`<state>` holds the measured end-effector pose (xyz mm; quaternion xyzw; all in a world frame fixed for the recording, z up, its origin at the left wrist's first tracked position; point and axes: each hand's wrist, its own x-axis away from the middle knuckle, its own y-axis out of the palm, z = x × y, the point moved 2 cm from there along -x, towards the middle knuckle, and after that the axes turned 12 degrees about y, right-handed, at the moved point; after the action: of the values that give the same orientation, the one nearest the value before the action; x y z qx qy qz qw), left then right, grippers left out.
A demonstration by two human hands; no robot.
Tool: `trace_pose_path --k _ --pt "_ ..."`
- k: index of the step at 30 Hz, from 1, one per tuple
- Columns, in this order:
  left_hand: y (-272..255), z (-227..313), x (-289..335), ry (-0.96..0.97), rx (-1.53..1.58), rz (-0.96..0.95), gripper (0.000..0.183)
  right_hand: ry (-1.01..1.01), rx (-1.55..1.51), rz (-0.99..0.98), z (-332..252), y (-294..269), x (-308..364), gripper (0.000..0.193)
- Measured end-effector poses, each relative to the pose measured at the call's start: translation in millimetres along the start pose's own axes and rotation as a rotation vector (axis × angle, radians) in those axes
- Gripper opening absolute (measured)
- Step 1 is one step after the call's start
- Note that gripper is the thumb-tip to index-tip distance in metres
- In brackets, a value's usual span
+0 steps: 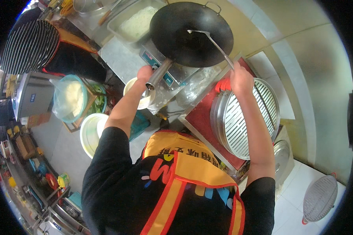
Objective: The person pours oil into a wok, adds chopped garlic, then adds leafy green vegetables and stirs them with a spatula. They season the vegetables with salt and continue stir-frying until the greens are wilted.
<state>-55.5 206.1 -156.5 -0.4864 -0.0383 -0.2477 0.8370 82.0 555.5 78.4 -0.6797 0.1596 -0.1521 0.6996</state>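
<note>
A dark round wok sits on a cooker with a teal panel, its metal tube handle pointing toward me. My left hand is beside and partly behind that handle, close to the teal panel; its fingers are mostly hidden, so I cannot tell whether it touches anything. My right hand is closed round the grip of a long metal spatula, seen almost edge-on. The spatula's bent end hangs over the wok, with a small pale bit at its tip.
Round slotted metal steamer racks stand on a red surface at right, beside a red cloth. Behind the cooker is a tray of white food. White bowl, tub and teal basin sit at left.
</note>
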Motion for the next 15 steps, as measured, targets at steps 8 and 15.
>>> trace_pose_path --k 8,15 --pt "-4 15 1 -0.001 0.061 0.067 0.032 -0.082 0.168 0.095 9 -4 4 0.035" --pt "6 -1 -5 0.113 0.001 0.088 0.034 -0.168 0.205 0.130 1 5 12 0.038"
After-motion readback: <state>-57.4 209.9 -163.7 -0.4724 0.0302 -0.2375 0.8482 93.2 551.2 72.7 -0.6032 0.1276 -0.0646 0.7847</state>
